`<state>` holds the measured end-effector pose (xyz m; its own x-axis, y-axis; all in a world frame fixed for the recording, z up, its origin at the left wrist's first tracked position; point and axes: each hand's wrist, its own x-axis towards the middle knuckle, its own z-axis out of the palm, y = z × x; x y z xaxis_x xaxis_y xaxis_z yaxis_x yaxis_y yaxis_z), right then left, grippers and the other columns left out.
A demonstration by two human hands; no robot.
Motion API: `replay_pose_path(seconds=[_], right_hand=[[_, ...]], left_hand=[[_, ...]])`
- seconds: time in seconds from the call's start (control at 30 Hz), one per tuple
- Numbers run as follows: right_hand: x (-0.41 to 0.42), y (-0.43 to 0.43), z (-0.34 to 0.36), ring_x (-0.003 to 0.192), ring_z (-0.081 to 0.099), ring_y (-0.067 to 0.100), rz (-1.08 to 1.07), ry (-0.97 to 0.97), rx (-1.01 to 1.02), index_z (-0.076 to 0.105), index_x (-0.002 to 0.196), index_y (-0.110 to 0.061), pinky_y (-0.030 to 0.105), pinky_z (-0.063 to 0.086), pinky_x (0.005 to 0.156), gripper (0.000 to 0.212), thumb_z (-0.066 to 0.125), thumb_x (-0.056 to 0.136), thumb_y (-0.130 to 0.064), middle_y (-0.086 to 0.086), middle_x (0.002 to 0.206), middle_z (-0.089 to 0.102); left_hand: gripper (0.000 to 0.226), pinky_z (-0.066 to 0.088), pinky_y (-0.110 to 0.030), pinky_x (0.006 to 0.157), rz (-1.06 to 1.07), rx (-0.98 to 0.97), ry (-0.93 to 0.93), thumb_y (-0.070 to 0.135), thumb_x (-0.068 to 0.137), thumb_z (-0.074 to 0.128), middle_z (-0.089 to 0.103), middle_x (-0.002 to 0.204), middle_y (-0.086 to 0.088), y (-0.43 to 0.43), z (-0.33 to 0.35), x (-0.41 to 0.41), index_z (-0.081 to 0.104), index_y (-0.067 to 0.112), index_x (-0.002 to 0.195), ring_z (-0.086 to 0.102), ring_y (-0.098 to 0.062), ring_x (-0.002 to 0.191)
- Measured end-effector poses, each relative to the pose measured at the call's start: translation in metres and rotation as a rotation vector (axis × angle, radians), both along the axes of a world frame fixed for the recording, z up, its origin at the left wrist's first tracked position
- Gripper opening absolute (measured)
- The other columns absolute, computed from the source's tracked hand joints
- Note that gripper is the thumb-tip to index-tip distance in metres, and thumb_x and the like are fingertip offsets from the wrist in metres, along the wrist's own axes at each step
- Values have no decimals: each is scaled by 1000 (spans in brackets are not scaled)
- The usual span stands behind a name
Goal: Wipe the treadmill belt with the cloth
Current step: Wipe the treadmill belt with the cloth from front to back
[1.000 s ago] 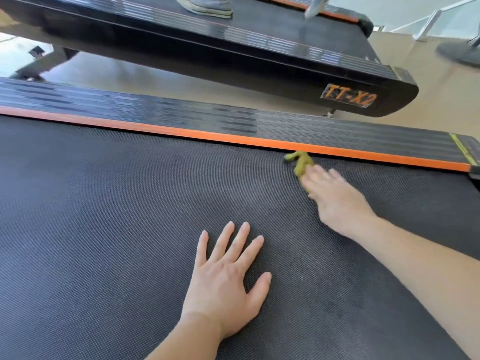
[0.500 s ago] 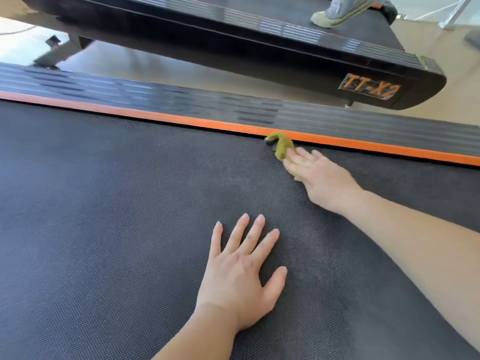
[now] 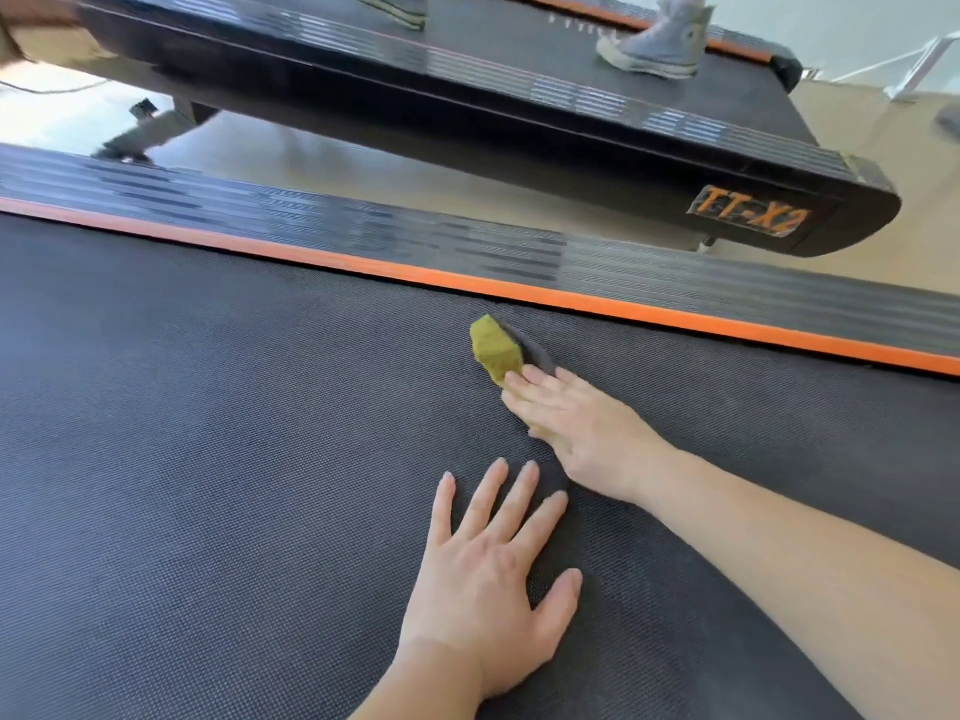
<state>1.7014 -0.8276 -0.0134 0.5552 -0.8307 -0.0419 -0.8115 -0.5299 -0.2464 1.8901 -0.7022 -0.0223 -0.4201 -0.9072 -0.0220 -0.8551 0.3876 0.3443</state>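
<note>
While right hand presses cloth flat-fingered near the belt's far edge, left hand splayed flat nearby, wiping seems mid-course, most belt apparently left.

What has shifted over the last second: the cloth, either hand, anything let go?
The right hand has drawn the cloth back from the orange strip, towards the person and closer to the left hand. Its straight fingers press on the cloth as before. Nothing was taken hold of or let go. The left hand stays flat on the belt, fingers spread.
</note>
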Motion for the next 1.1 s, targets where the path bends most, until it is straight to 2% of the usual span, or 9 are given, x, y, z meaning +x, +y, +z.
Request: replay_pose_path(seconds=[0.17,0.33,0.43,0.53,0.67,0.8,0.9,1.0,1.1], right_hand=[[4,16,25,157,-11,2,-111,-67,115,1,158,-53,31,-10,127,62,15,100,-68,-14,171,-3],[6,0,9,157,-22,22,-207,121,81,4,161,-52,50,-11,127,75,2,90,-80,-12,170,-21],[9,-9,0,160,2,25,-220,53,47,26,161,-41,48,-1,129,70,5,98,-62,-5,173,3],[-9,-16,-5,157,22,26,-152,-5,-64,45,155,-20,40,10,129,50,30,109,-31,5,168,27],[-67,-29,1,138,39,37,-545,111,-119,54,130,-12,52,33,117,30,37,105,-13,13,152,42],[-60,-20,4,148,28,37,-701,92,-81,56,127,-4,52,25,122,29,36,108,-14,20,159,37],[-24,14,9,157,20,29,-351,-41,-63,51,147,-4,34,5,128,41,40,109,-14,11,166,32],[-57,47,7,152,33,26,-34,97,-152,54,147,-5,39,18,126,46,43,103,-12,12,160,41],[-144,62,6,154,30,28,-368,192,-151,45,154,-12,46,27,126,51,43,103,-9,11,163,39]], left_hand=[[69,-1,-59,125,1,-13,-6,74,96,29,10,170,16,0,2,-1,30,45,158,-5,-13,159],[69,-1,-60,125,8,-15,-6,74,96,30,11,170,15,0,1,-1,30,45,158,-5,-13,159],[68,0,-60,124,4,-10,-23,73,96,32,16,170,15,-1,-1,-1,33,44,157,1,-14,159],[67,2,-59,123,-4,-3,-41,73,97,33,20,169,14,-1,-2,-1,36,43,156,7,-15,159],[68,0,-60,124,-4,5,-48,74,97,30,14,170,16,0,-1,1,32,44,158,0,-13,159],[70,-6,-58,125,-3,-1,-41,75,97,24,2,170,18,1,2,0,23,46,160,-13,-10,157],[70,-3,-58,126,11,-2,-54,75,96,24,6,170,17,1,4,0,25,46,160,-10,-11,158],[71,-8,-56,125,4,9,-79,77,96,19,-2,170,19,0,5,0,17,49,161,-17,-9,156],[71,-10,-55,125,-4,0,-84,77,96,16,-8,170,19,0,6,1,12,49,161,-21,-9,155]])
